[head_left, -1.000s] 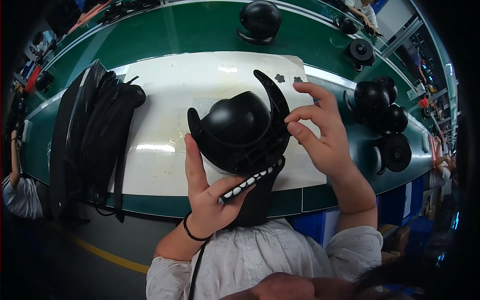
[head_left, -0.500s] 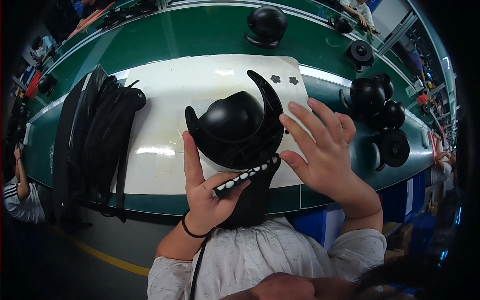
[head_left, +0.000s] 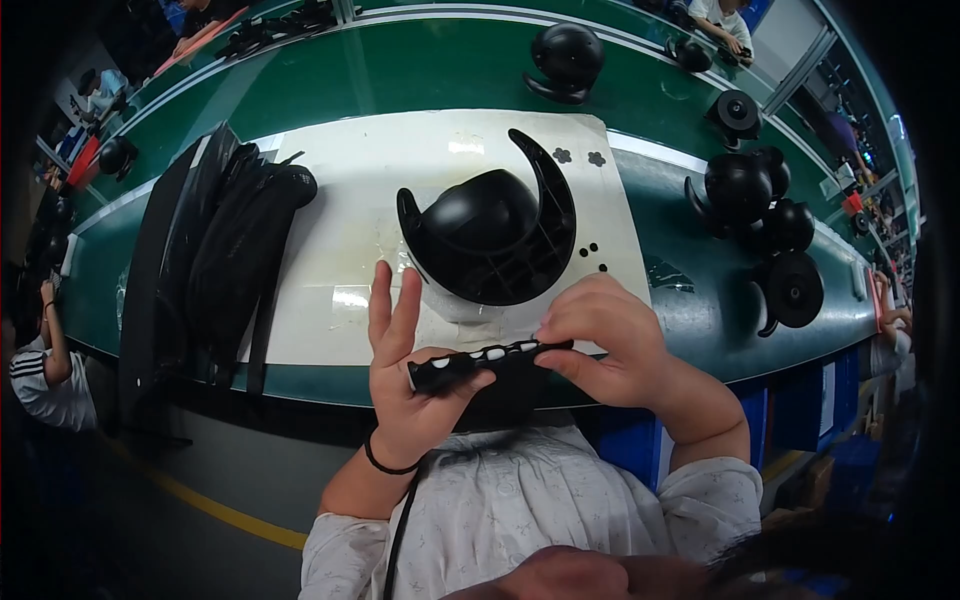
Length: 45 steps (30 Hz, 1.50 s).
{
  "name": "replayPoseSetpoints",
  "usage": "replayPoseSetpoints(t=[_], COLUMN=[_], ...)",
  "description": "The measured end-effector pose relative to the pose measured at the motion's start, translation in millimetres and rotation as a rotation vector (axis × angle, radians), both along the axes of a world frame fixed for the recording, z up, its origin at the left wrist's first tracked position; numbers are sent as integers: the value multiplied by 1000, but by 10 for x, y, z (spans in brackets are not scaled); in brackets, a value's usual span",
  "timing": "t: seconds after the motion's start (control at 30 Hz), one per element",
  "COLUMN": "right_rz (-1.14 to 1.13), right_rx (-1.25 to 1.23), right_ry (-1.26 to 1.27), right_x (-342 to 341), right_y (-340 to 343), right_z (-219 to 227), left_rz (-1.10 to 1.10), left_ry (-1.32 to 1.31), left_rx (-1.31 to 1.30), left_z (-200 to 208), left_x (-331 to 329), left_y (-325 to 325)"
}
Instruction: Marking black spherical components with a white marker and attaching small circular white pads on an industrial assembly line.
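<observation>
A black strip with a row of white oval pieces (head_left: 492,354) is stretched between my hands at the near edge of the white mat. My left hand (head_left: 412,392) pinches its left end between thumb and folded fingers, while two fingers point up and away. My right hand (head_left: 612,345) is closed on the right end, thumb and fingertips together. Dark material shows below the strip, partly hidden. Just beyond stands a glossy black rounded housing (head_left: 485,225) with a curved, horn-tipped, ribbed piece around it; neither hand touches it.
Black bags or covers (head_left: 235,240) lie piled at the left of the white mat (head_left: 340,210). Several small black dots (head_left: 592,248) and flower-shaped pieces (head_left: 597,158) lie at its right. More black round units (head_left: 738,185) stand on the green bench (head_left: 670,235). Other people work around it.
My right hand has come down from its spread pose and pinched the strip's right end. The strip has swung nearly level and moved nearer to me, apart from the housing.
</observation>
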State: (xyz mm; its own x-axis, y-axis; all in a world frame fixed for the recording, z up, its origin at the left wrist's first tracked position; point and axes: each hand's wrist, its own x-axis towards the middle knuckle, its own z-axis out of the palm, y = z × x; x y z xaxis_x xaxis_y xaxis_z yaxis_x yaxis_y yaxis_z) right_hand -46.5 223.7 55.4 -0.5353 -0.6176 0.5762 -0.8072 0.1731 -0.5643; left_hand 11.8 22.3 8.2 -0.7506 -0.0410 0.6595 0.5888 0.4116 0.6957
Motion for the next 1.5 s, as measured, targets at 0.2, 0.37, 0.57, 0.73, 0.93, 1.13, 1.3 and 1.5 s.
replayPoseSetpoints(t=[0.2, 0.37, 0.57, 0.73, 0.93, 1.13, 1.3, 1.5], right_rz=[-161, -95, -34, 199, 293, 358, 128, 83], right_rx=[58, 3, 49, -183, -200, -193, -9, 91], right_ry=[590, 410, 406, 229, 125, 64, -132, -77], right_x=[87, 57, 79, 27, 13, -8, -159, -169], right_y=[44, -44, -101, -201, -426, -426, -412, -442], right_z=[3, 80, 10, 4, 35, 44, 185, 235], left_rz=[-19, -9, 46, 103, 167, 163, 112, 111], left_ry=[-40, -16, -23, -14, 27, 13, -2, 0], left_rx=[27, -64, -68, -130, -226, -178, -207, -199], left_z=[6, 43, 36, 55, 44, -57, -44, -54], left_x=[5, 0, 17, 23, 49, 12, 0, -50], left_y=[14, 28, 42, 19, 3, -35, -1, 18])
